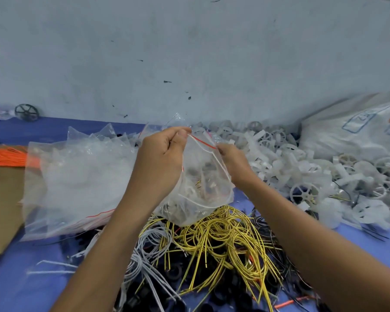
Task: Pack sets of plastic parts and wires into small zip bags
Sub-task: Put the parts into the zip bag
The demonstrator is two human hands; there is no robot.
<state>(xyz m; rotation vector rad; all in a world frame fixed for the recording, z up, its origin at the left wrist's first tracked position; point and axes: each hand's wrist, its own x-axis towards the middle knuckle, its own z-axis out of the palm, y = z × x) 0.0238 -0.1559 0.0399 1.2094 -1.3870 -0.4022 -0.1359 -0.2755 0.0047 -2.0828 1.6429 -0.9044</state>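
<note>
A small clear zip bag point(200, 174) with a red-lined zip strip hangs in the middle of the view, above the wires. Plastic parts and bits of wire show through it. My left hand point(161, 158) pinches the left end of the zip strip between thumb and fingers. My right hand point(233, 161) pinches the right end of the strip. Below the bag lie tangled yellow wires point(223, 239), white wires point(144, 253) and thin black wires point(286, 255). White plastic wheel parts point(302, 174) are heaped on the right.
A large clear bag point(77, 183) stuffed with zip bags lies at left on the blue table cover point(32, 282). Orange wires point(7, 155) and cardboard point(2, 199) sit far left. A white sack point(358, 129) stands at back right. A bottle point(0, 111) and black wheel point(27, 112) lie by the wall.
</note>
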